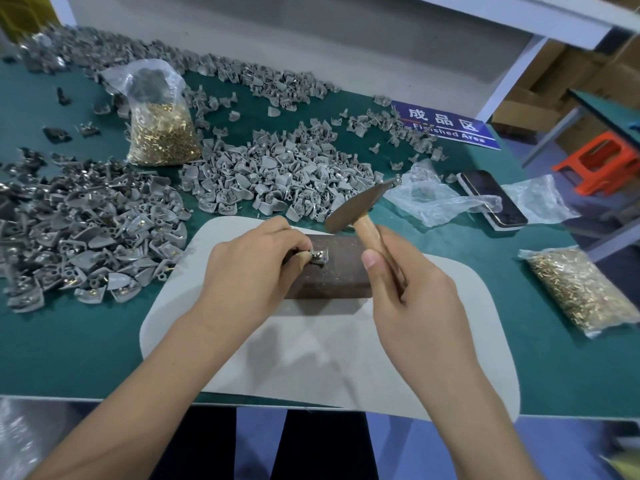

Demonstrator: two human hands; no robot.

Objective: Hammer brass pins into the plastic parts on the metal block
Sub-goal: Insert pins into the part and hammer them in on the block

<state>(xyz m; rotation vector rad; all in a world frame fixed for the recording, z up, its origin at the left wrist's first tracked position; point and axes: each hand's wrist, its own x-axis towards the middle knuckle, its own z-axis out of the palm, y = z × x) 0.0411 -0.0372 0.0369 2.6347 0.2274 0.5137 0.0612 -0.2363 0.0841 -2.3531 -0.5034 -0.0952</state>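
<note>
A dark brown metal block [332, 271] lies on a pale grey mat [311, 348] in the middle of the green table. My left hand [249, 268] pinches a small grey plastic part [320, 256] on top of the block, near its left end. My right hand [408, 289] grips the wooden handle of a hammer [360, 204], whose metal head is raised above and behind the block, tilted to the upper right. Whether a brass pin sits in the part I cannot tell.
Heaps of grey plastic parts [277, 174] cover the table behind the mat, and another heap [90, 230], some with brass pins, lies to the left. Bags of brass pins stand at back left [162, 136] and lie at right [581, 289]. A phone [491, 199] and clear bags [436, 199] lie at right.
</note>
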